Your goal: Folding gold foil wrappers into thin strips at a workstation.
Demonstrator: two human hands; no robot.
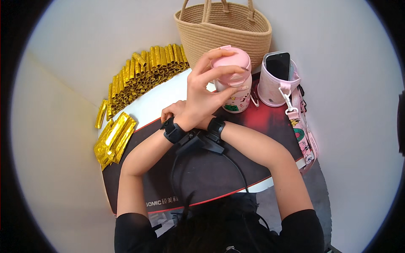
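Observation:
My arms are crossed at the wrists over the dark desk mat. My left hand (204, 90) reaches up and grips the pink lid (236, 63) of a water bottle (238, 103), thumb on the near side and fingers over the top and side. The bottle stands upright on the mat, with colourful prints on its pale body. Partly hidden under the left wrist, my right hand (174, 109) points left with loosely bent fingers. I see nothing held in it. Black straps circle both wrists, and a black device (200, 141) with a cable sits just below them.
A woven rope basket (223, 36) stands behind the bottle. To the right, a pink bottle carrier (274, 86) holds a phone (279, 65); its printed strap (307, 141) hangs over the table edge. Gold stick packets (147, 69) are stacked back left, and flat gold packets (114, 143) lie nearer.

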